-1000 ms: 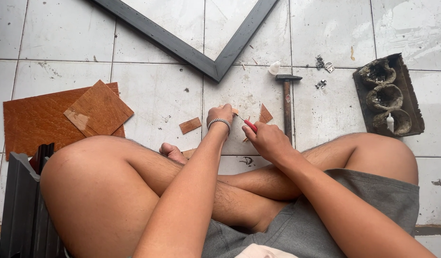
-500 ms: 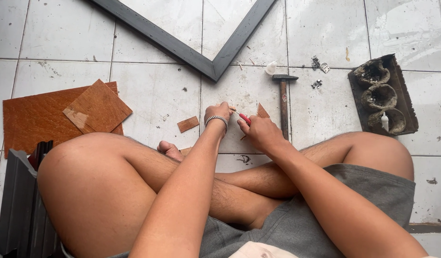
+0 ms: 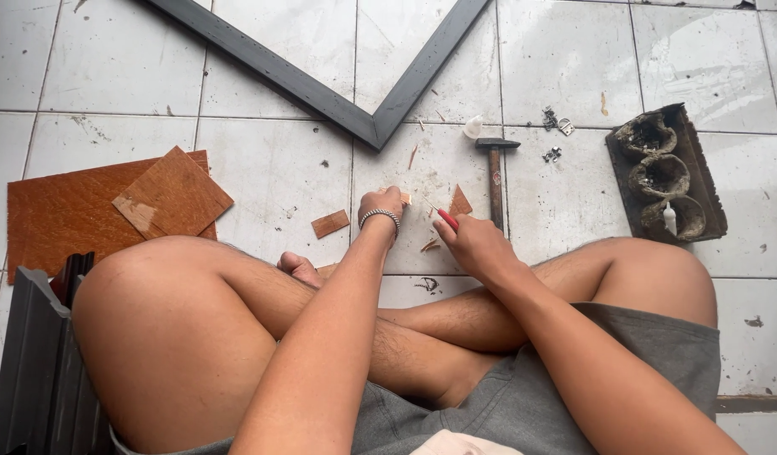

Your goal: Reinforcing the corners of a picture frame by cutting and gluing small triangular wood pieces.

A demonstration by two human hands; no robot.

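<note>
I sit cross-legged on a white tiled floor. My left hand (image 3: 380, 205), a bracelet on its wrist, pinches a small piece of brown wood (image 3: 404, 198) just above the floor. My right hand (image 3: 475, 244) grips a red-handled tool (image 3: 446, 218) whose thin tip points toward that piece. Another wood chip (image 3: 460, 201) lies right beside the tool, and thin shavings (image 3: 429, 245) lie on the tile under my hands.
A hammer (image 3: 495, 171) lies just beyond my right hand. A dark grey frame corner (image 3: 367, 123) is ahead. Brown board sheets (image 3: 110, 206) lie left, a small wood rectangle (image 3: 330, 223) nearer. A dark moulded tray (image 3: 664, 173), metal hangers (image 3: 557, 124) and dark frame pieces (image 3: 34, 354) are around.
Both hands stay together over the same spot; the tool has shifted slightly against the small piece. The view has drifted a little.
</note>
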